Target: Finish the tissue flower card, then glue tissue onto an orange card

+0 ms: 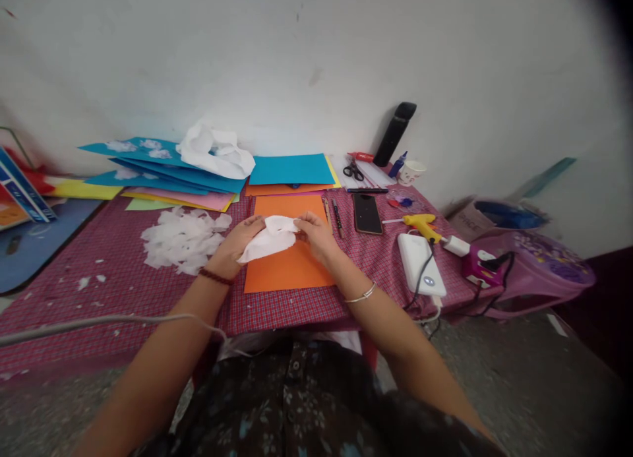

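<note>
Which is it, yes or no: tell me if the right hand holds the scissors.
No, the right hand pinches white tissue paper while the scissors lie apart.

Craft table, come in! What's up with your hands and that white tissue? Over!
Left hand and right hand both gripping white tissue. Tissue held above orange paper. Torn white scraps heaped to the left, not in the way.

The surface [44, 299], draped in a red checked cloth [123, 246], runs from the left edge to right of the frame's centre. An orange sheet [287, 275] lies at mid-frame, a heap of white scraps [185, 241] to its left. Right of centre lie a patterned pen [337, 218], a dark phone [367, 214], a yellow glue gun [421, 225] and a white power bank [418, 262].
</note>
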Demonstrator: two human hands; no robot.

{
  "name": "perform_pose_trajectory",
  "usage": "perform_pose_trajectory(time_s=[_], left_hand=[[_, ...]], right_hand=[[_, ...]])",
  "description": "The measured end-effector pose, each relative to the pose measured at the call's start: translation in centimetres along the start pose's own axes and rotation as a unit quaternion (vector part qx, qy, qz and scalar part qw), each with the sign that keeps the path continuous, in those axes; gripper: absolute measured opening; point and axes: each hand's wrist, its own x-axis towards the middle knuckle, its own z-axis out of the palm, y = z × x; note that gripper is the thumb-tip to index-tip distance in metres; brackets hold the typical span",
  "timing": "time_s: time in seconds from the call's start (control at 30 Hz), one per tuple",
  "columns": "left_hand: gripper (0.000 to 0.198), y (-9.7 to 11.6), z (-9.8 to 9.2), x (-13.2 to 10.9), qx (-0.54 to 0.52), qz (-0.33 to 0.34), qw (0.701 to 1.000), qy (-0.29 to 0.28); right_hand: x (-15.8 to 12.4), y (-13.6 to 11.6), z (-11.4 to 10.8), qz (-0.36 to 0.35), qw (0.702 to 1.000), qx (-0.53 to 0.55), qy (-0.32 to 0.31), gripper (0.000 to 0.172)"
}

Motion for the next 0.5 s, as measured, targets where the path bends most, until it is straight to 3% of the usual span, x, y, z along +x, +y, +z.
perform_pose_trajectory(time_s=[0.17, 0.3, 0.37, 0.5], left_hand=[[0.033, -0.4, 0.2, 0.1, 0.021, 0.029, 0.999, 0.019], [0.046, -0.9, 0.2, -0.1, 0.165, 0.127, 0.977, 0.052], [0.039, -1.0, 0.2, -0.2, 0.243, 0.168, 0.952, 0.075], [0.026, -1.0, 0.0, -0.4, 0.274, 0.218, 0.925, 0.147]], right_hand=[[0.0, 0.1, 0.1, -0.002, 1.000, 0.009, 0.020, 0.024], [0.0, 0.1, 0.2, -0.033, 0.999, -0.013, 0.038, 0.017], [-0.2, 0.1, 0.3, -0.051, 0.997, -0.036, 0.034, 0.014], [-0.4, 0.1, 0.5, -0.093, 0.989, -0.117, 0.001, 0.013]])
